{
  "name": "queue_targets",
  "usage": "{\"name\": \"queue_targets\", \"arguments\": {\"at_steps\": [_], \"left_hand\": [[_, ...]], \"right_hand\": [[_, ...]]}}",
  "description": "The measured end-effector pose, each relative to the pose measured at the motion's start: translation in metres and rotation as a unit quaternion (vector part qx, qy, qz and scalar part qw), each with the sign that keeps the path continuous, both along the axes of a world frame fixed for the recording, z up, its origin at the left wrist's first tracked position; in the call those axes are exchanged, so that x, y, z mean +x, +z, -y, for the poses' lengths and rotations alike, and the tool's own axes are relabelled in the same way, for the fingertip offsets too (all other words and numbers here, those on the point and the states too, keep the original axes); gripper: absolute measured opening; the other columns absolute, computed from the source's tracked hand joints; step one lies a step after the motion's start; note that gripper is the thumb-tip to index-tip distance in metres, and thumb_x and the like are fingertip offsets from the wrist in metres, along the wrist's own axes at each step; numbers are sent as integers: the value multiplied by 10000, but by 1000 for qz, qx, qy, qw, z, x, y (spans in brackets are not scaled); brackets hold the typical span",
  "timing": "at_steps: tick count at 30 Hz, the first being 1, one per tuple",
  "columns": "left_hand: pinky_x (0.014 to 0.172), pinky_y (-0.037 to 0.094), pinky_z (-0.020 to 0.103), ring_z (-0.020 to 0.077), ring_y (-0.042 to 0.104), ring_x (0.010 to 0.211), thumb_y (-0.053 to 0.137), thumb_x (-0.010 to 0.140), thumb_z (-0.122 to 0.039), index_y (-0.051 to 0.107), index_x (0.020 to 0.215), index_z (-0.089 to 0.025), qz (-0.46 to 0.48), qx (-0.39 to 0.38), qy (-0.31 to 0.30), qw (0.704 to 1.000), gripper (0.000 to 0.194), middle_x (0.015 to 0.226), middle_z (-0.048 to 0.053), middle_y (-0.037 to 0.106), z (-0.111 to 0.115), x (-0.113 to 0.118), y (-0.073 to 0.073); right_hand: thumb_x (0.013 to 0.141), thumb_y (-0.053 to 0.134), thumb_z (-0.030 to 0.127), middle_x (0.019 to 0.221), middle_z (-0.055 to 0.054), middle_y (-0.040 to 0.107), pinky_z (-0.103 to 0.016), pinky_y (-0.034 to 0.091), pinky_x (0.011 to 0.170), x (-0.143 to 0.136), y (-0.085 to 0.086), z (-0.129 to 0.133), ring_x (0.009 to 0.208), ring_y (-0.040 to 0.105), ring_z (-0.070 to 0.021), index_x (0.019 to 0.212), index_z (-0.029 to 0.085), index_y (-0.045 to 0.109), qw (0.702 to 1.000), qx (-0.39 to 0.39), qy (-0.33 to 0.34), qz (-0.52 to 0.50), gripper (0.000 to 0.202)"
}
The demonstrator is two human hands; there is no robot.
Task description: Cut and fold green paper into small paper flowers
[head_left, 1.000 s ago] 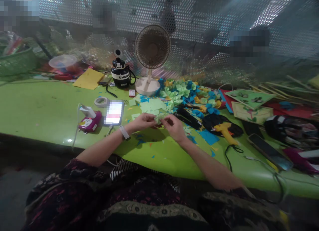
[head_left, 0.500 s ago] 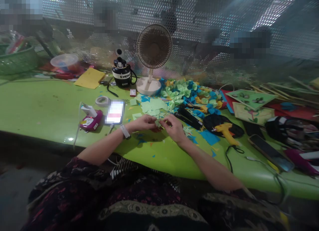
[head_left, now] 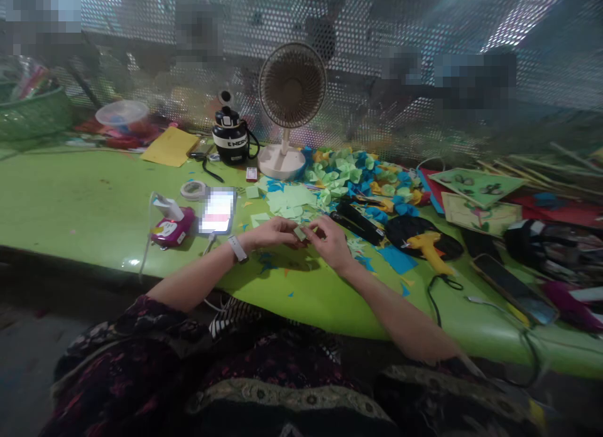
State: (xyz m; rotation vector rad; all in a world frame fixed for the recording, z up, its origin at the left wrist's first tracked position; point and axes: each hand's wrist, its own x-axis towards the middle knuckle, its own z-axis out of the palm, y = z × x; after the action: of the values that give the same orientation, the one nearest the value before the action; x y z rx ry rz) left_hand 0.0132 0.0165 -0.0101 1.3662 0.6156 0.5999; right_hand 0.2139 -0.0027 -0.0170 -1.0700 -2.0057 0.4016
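Between my fingertips is a small piece of light green paper [head_left: 299, 233], pinched from both sides. My left hand [head_left: 274, 232], with a white watch [head_left: 237, 248] at its wrist, closes on the paper's left side. My right hand [head_left: 328, 242] grips the right side with thumb and fingers. Fingers cover part of the paper, so its folds are hard to make out. Just beyond my hands lie flat light green paper sheets [head_left: 292, 201]. Behind them is a heap of green, blue and orange paper flowers [head_left: 346, 168]. Paper scraps [head_left: 268, 261] are strewn under my hands.
A black stapler [head_left: 358, 222] and a yellow glue gun [head_left: 429, 245] lie to the right, with a dark phone [head_left: 516, 289] beyond. Leftward are a lit phone [head_left: 217, 211], a tape roll [head_left: 194, 189] and a purple power adapter [head_left: 175, 228]. A fan [head_left: 282, 161] and black jug [head_left: 230, 142] stand behind.
The small green paper has turned slightly between my fingers and shows a flatter face. Both hands stay in nearly the same place; the view has shifted a little.
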Motion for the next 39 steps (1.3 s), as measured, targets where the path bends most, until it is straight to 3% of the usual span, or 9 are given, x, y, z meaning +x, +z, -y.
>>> {"name": "queue_targets", "arguments": {"at_steps": [20,27,33,39], "left_hand": [[855,566,313,151,721,850,718,817,-275,708,932,-114,22,-14,-13,1000,198,919,103,757,0,1,-4],[887,553,304,153,720,895,715,830,-305,708,999,-123,31,-33,-44,998,248,954,114,757,1,-1,-1],[892,552,309,158,724,895,737,811,-270,709,980,-119,31,-52,-59,996,229,948,112,759,2,-3,6],[713,591,298,185,736,787,758,777,-385,688,854,-108,9,-84,-10,996,296,864,119,761,4,0,7]], "right_hand": [[923,502,540,769,-30,541,-290,424,657,-2,2,3,690,511,-156,747,209,538,1000,5,-6,-1,376],[852,539,623,598,38,454,-267,343,517,0,12,4,530,416,-125,766,220,482,984,-156,-27,-77,416],[854,529,600,598,36,445,-264,322,517,3,11,-1,538,403,-121,711,216,470,975,-203,48,-77,414],[884,511,532,586,44,387,-268,314,533,-2,14,6,539,366,-118,690,221,432,990,-118,17,-79,375]]}}
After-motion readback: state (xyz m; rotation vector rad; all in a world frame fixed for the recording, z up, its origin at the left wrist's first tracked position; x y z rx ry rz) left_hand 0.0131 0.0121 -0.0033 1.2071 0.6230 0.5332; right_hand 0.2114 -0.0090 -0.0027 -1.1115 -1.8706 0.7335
